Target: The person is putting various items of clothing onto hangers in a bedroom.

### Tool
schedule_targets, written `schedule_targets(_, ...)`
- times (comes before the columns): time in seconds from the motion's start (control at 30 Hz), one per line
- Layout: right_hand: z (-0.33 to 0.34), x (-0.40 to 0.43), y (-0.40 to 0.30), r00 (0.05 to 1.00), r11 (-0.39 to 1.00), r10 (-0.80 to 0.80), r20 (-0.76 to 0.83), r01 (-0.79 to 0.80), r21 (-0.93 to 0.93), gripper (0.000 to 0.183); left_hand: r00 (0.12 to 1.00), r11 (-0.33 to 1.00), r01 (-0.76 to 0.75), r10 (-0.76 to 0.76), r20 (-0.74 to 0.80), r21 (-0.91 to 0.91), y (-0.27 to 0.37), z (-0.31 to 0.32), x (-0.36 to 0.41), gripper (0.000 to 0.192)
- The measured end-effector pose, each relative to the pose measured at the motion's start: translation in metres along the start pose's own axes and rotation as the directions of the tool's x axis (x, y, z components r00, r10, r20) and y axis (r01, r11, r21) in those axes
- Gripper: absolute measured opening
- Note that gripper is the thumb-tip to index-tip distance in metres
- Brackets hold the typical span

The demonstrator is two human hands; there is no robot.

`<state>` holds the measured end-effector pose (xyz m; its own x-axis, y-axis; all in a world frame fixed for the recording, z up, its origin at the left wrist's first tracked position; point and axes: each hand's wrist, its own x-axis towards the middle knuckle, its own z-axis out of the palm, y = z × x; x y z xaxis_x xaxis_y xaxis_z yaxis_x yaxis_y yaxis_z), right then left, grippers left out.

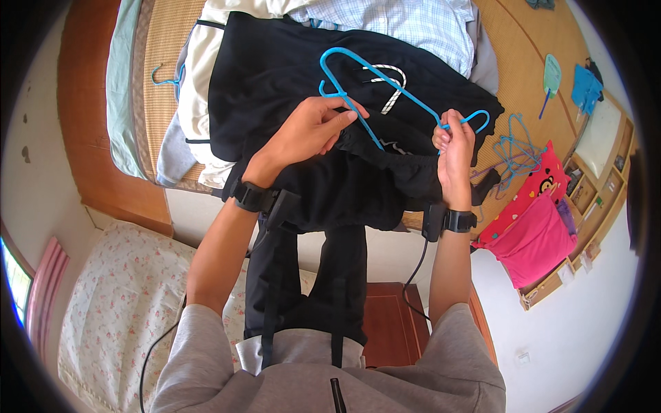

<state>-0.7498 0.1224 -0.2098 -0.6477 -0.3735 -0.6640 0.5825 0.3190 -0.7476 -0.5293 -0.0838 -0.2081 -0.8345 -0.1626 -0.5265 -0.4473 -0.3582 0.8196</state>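
Observation:
A blue clothes hanger (pixel 384 85) is held over a black garment (pixel 330 178) with a gathered elastic waistband. The hanger's lower end goes down into the waistband opening, where it is hidden. My left hand (pixel 312 126) has its thumb and index finger around one side of the hanger, its lower fingers against the waistband. On the other side my right hand (pixel 454 142) grips the hanger beside its small end hook, with the waistband's edge just below. Under both lies a larger piece of black clothing (pixel 268 77) with a black-and-white drawstring (pixel 397 85).
A checked shirt (pixel 392 26) and a white garment (pixel 199 98) lie on the bed's woven mat (pixel 160 51). Another blue hanger (pixel 166 81) pokes out at left. Right are tangled hangers (pixel 516 149), a hand fan (pixel 552 75), a pink cloth (pixel 537 237) and the headboard shelf (pixel 588 191).

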Motion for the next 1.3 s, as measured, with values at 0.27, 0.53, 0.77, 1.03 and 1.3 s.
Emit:
schedule_targets(0.27,-0.012,0.009,-0.002,0.998,1.0,0.031,-0.053,-0.031,0.005,0.027,0.963,0.975,-0.106,0.15,-0.225,0.197,-0.007,-0.002,0.002,0.023)
schedule_targets(0.53,-0.017,0.009,-0.006,0.998,0.994,-0.001,-0.061,-0.005,-0.105,0.026,0.96,0.976,-0.098,0.042,-0.276,-0.193,-0.006,-0.024,-0.01,0.027)
schedule_targets(0.77,-0.005,0.004,-0.007,0.998,0.978,-0.027,-0.055,0.015,-0.21,0.028,0.966,0.95,-0.132,0.059,-0.251,-0.283,-0.007,-0.022,-0.011,0.026)
schedule_targets(1.03,-0.011,0.009,0.0,0.992,0.975,-0.07,-0.104,0.046,-0.217,0.028,0.969,0.987,-0.148,0.131,-0.21,-0.068,-0.006,-0.026,-0.024,0.025)
schedule_targets(1.3,-0.025,0.011,-0.017,0.999,0.977,-0.022,-0.036,0.029,0.21,0.027,0.981,0.855,0.056,0.048,-0.188,0.515,-0.027,-0.013,-0.026,0.033)
